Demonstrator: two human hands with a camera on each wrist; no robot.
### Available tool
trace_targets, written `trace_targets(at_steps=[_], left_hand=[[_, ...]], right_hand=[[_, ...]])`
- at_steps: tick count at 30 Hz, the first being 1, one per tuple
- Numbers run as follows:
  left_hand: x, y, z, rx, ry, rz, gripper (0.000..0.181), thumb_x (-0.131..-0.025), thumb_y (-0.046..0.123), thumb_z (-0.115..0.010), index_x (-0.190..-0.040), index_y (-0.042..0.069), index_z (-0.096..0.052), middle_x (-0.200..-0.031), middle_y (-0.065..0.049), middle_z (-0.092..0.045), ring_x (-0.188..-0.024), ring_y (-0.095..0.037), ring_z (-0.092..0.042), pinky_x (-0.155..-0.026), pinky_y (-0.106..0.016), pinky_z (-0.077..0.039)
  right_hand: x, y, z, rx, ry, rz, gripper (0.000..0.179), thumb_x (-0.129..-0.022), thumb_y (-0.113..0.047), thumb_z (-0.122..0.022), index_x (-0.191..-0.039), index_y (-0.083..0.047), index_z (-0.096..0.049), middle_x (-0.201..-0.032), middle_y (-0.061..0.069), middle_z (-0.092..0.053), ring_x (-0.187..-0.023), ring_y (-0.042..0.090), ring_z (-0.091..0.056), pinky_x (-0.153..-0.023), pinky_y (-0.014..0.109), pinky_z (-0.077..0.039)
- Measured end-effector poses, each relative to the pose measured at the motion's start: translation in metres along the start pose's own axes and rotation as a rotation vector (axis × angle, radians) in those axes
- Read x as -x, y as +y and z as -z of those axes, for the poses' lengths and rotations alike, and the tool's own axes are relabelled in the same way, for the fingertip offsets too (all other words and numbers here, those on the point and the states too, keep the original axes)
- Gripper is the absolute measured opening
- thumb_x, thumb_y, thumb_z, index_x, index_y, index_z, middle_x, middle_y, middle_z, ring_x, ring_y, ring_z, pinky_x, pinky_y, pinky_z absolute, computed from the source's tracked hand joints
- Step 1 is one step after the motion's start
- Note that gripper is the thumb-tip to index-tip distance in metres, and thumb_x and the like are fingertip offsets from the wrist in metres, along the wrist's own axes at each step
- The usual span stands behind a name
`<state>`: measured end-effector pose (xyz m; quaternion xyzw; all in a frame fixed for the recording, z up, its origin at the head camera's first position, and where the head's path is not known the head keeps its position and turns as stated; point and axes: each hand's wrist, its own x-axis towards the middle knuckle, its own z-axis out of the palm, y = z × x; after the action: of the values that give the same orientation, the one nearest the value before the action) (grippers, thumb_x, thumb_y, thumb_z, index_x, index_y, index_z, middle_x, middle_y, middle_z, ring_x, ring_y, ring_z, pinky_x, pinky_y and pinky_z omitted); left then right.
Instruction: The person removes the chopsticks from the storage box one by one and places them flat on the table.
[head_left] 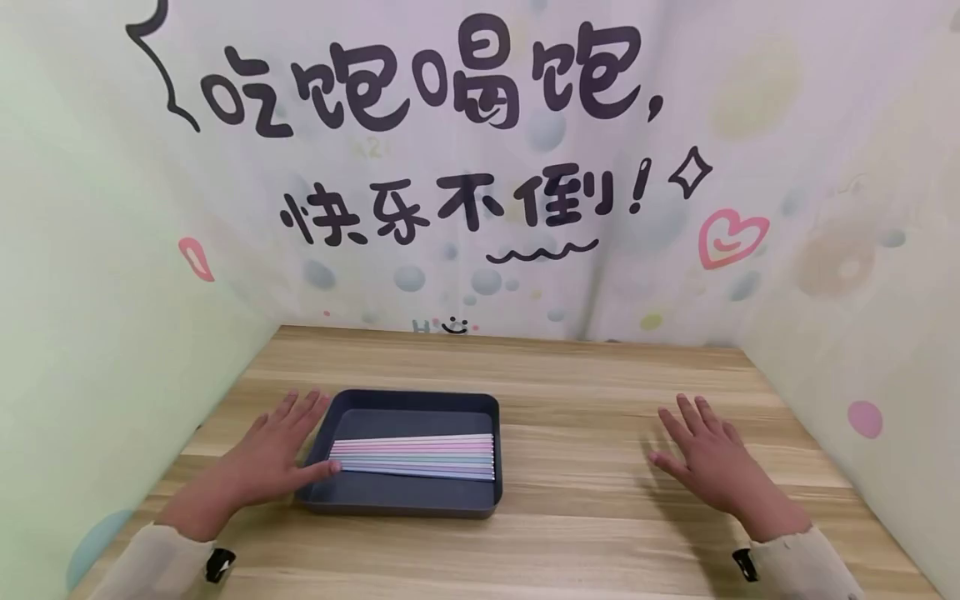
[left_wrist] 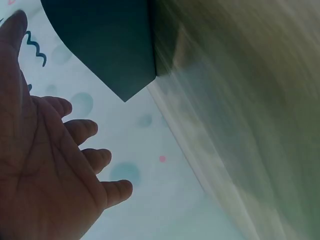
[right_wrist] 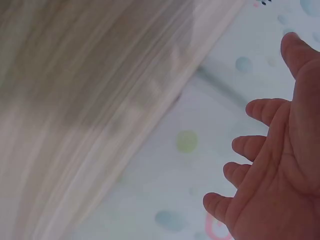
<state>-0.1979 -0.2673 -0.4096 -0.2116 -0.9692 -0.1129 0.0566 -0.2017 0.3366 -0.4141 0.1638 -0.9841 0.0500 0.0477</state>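
Observation:
A dark grey rectangular tray [head_left: 405, 500] sits on the table, left of centre. Inside it lies a row of slim pastel sticks [head_left: 416, 457], pink through green to blue and lilac, side by side with dark tips at the right; their exact kind is unclear. My left hand [head_left: 273, 454] is spread at the tray's left side, thumb reaching over its rim. The left wrist view shows that palm with nothing in it, beside the tray's dark outer wall [left_wrist: 110, 45]. Well right of the tray, my right hand [head_left: 708, 462] hovers over the wood with fingers spread, holding nothing.
The wood-grain table [head_left: 577, 533] is bounded by a printed fabric backdrop [head_left: 450, 283] at the back and pale walls at both sides. A pink heart [head_left: 731, 239] and large dark characters are printed on the backdrop.

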Motion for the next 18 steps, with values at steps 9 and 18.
trace_targets(at_steps=[9, 18], left_hand=[[0.005, 0.0, -0.005, 0.019, -0.055, 0.015, 0.112, -0.076, 0.066, -0.072, -0.152, -0.004, -0.027, -0.152, -0.035, -0.028, -0.137, -0.057, -0.021, -0.096, -0.075, -0.026], [0.007, -0.001, -0.009, 0.027, -0.091, 0.024, 0.116, -0.073, 0.067, -0.075, -0.15, -0.005, -0.027, -0.149, -0.038, -0.029, -0.136, -0.059, -0.022, -0.094, -0.076, -0.027]], right_hand=[[-0.007, -0.012, 0.004, 0.082, -0.003, 0.115, 0.071, -0.095, -0.047, -0.063, -0.147, -0.002, -0.046, -0.154, 0.029, -0.028, -0.142, 0.049, -0.02, -0.102, 0.071, -0.022], [-0.016, -0.025, 0.01, 0.201, 0.041, 0.244, 0.068, -0.092, -0.046, -0.066, -0.144, -0.005, -0.051, -0.153, 0.025, -0.034, -0.141, 0.047, -0.026, -0.103, 0.066, -0.029]])
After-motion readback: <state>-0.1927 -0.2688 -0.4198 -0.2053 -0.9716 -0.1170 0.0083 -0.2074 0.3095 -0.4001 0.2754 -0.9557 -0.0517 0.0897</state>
